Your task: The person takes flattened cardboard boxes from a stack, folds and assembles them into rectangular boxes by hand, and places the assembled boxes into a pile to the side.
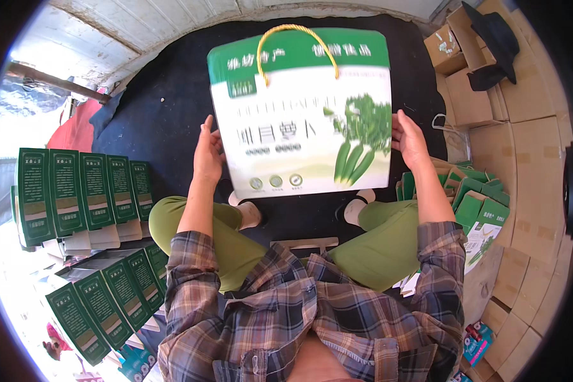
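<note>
A green and white gift box [286,165] with a picture of long green radishes is held up in front of me. A yellow rope handle [298,28] arches over its top. My left hand [208,151] presses against the box's left side, the thumb pointing up and the other fingers partly hidden behind the edge. On the opposite side my right hand [409,139] grips the right edge, its fingertips behind the panel. The box stands between both palms, above the black ground sheet.
Rows of green cartons [95,191] stand at my left. Flat green and white box blanks [481,216] are piled at my right. Brown cardboard boxes [528,184] line the right wall, with a black hat [493,48] on top. A red cloth [76,130] lies at the far left.
</note>
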Action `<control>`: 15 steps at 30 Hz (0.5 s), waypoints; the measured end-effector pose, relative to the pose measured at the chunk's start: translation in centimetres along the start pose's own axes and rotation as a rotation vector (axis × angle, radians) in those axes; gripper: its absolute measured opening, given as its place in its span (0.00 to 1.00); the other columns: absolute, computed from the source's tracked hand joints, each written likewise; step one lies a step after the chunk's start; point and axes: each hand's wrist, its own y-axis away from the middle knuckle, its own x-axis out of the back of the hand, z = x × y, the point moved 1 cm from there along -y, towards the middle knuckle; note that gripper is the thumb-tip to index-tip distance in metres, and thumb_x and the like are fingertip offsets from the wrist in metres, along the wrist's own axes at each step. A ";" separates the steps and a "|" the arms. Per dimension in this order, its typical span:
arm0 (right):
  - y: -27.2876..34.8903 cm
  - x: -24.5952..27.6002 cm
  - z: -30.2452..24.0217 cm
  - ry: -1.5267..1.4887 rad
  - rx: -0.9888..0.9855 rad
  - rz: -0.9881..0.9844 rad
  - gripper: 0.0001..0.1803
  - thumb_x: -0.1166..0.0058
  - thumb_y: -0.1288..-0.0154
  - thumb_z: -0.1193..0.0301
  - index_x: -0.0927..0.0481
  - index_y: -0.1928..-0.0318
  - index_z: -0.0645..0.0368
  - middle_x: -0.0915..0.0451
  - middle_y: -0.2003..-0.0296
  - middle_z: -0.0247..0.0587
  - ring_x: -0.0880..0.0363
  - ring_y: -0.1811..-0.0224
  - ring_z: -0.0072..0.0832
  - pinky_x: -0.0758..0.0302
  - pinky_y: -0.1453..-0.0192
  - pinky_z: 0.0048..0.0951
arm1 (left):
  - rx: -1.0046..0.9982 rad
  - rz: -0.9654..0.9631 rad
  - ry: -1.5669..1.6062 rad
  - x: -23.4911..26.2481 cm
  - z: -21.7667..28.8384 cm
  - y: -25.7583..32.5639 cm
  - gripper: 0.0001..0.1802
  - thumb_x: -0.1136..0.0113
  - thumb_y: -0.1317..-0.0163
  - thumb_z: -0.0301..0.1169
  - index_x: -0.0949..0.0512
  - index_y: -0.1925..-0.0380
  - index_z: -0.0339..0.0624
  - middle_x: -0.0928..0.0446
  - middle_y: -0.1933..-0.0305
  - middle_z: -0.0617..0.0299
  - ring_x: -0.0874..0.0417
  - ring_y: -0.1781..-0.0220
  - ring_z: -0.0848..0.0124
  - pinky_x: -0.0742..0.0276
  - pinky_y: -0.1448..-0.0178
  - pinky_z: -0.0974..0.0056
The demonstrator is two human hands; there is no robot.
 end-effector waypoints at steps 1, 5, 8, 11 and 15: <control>-0.3 -0.1 0.5 0.030 -0.038 -0.011 0.29 0.51 0.35 0.45 0.26 0.46 0.54 0.24 0.51 0.38 0.25 0.48 0.31 0.28 0.47 0.39 | 0.072 0.017 -0.028 0.3 -0.4 -0.1 0.35 0.60 0.33 0.62 0.36 0.35 0.51 0.27 0.47 0.63 0.27 0.49 0.67 0.30 0.46 0.56; -0.1 -1.2 1.7 0.157 -0.183 -0.161 0.31 0.47 0.35 0.52 0.33 0.35 0.49 0.27 0.43 0.36 0.28 0.42 0.32 0.30 0.43 0.42 | 0.271 0.039 -0.094 2.4 -3.2 -0.5 0.37 0.60 0.35 0.65 0.29 0.43 0.46 0.26 0.44 0.59 0.28 0.42 0.62 0.32 0.42 0.48; 0.0 -0.4 3.2 0.199 -0.216 -0.209 0.31 0.47 0.34 0.56 0.35 0.33 0.49 0.27 0.41 0.37 0.28 0.41 0.32 0.30 0.43 0.41 | 0.306 0.028 -0.127 1.9 -3.2 -0.5 0.37 0.59 0.35 0.64 0.29 0.43 0.46 0.26 0.45 0.58 0.28 0.42 0.61 0.33 0.41 0.48; 0.3 -1.4 3.8 0.267 -0.186 -0.172 0.31 0.49 0.34 0.58 0.36 0.33 0.51 0.27 0.43 0.39 0.30 0.39 0.32 0.30 0.42 0.42 | 0.313 0.043 -0.203 1.6 -2.6 -0.2 0.36 0.58 0.34 0.63 0.29 0.42 0.46 0.25 0.45 0.58 0.28 0.42 0.61 0.33 0.41 0.49; 0.2 -2.1 3.6 0.370 -0.253 -0.146 0.31 0.48 0.35 0.62 0.36 0.33 0.53 0.25 0.44 0.39 0.29 0.40 0.32 0.28 0.44 0.41 | 0.328 0.057 -0.409 1.4 -3.0 -0.2 0.35 0.58 0.34 0.63 0.28 0.43 0.47 0.24 0.47 0.60 0.24 0.49 0.66 0.28 0.48 0.56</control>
